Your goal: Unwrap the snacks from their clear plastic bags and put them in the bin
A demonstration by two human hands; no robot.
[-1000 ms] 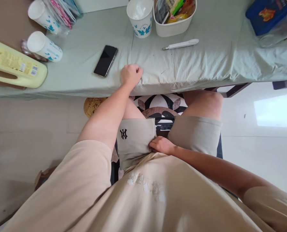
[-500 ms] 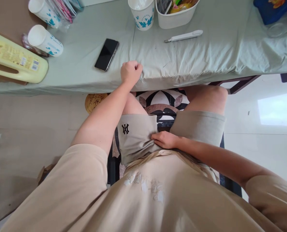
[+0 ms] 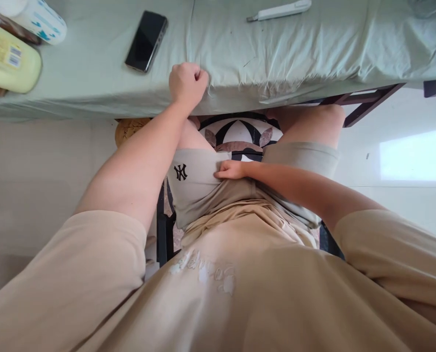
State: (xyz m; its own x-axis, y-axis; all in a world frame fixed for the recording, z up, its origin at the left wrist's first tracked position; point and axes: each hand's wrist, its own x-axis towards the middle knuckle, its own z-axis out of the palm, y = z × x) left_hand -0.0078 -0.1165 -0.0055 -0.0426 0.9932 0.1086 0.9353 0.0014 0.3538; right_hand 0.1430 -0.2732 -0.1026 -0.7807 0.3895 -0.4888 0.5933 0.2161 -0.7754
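Note:
My left hand (image 3: 188, 84) is closed in a fist and rests on the front edge of the table's pale green cloth (image 3: 240, 58). Nothing shows in it. Just beyond it to the left lies a black smartphone (image 3: 147, 41), screen up. Farther back, right of the phone, is a slim white tool (image 3: 284, 11) with a short metal tip; its exact kind is unclear. Down in my lap, my right hand (image 3: 232, 169) lies on the grey shorts (image 3: 199, 195) with its fingers curled in. No object is visible in that hand.
A pale yellow bottle (image 3: 23, 66) lies on the table at the far left, beside a tipped white paper cup (image 3: 43, 22) with blue leaves. Under the table edge are a patterned cushion (image 3: 240, 131), a round wooden-looking piece (image 3: 129, 129) and dark wooden bars (image 3: 372, 105).
My view has tilted down, so the table things sit higher and the upright cup and white basket have left the picture. Both hands keep much the same pose; my right has shifted slightly forward.

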